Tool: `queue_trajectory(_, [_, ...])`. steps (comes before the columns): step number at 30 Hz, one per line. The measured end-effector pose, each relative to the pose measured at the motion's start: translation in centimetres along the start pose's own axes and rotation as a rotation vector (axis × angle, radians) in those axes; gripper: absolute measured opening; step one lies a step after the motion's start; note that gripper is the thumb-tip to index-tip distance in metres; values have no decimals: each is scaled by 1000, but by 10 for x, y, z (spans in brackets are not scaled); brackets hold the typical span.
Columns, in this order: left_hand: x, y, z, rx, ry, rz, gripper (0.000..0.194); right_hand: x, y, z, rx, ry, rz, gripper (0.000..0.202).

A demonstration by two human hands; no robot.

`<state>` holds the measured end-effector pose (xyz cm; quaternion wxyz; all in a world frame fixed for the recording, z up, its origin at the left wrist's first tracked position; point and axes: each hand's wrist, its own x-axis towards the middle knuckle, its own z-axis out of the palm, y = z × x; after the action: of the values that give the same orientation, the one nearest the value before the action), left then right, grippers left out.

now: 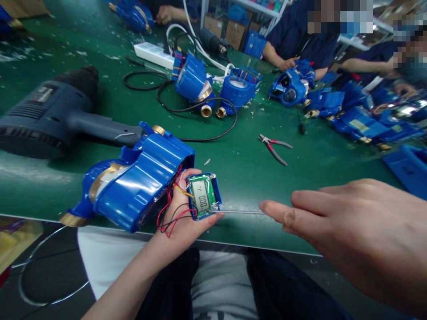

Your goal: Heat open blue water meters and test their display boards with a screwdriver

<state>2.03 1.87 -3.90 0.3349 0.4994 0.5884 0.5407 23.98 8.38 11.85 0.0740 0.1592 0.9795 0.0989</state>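
My left hand (187,209) is closed around a small circuit board with a display (201,195), which sits in a blue frame. Red, black and yellow wires run from the board to a blue water meter (147,173) lying on its side just left of it. My right hand (353,226) grips a screwdriver; its thin metal shaft (238,212) reaches left, and the tip meets the lower right corner of the board. The screwdriver's handle is hidden inside my fingers.
A grey heat gun (50,115) lies at the left on the green table (240,173). Red-handled cutters (275,146) rest to the right. Further back are two blue meters (191,80), a white power strip (153,54) and a black cable. Co-workers' hands (288,63) are among more meters opposite.
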Motion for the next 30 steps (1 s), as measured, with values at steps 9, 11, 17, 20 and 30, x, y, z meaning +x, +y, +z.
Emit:
queue_trajectory(9, [1, -1, 1, 79, 39, 78, 73, 3, 5, -2, 139, 2, -16, 27])
queue_trajectory(11, [1, 0, 0, 108, 58, 107, 72, 4, 6, -2, 236, -46, 40, 19])
queue_trajectory(17, [1, -1, 1, 98, 48, 110, 72, 3, -3, 0, 9, 83, -48, 30])
queue_trajectory(20, [2, 0, 1, 81, 41, 89, 71, 2, -6, -1, -76, 150, -42, 26])
queue_trajectory(30, [2, 2, 1, 149, 87, 90, 70, 8, 1, -4, 134, 7, -31, 28])
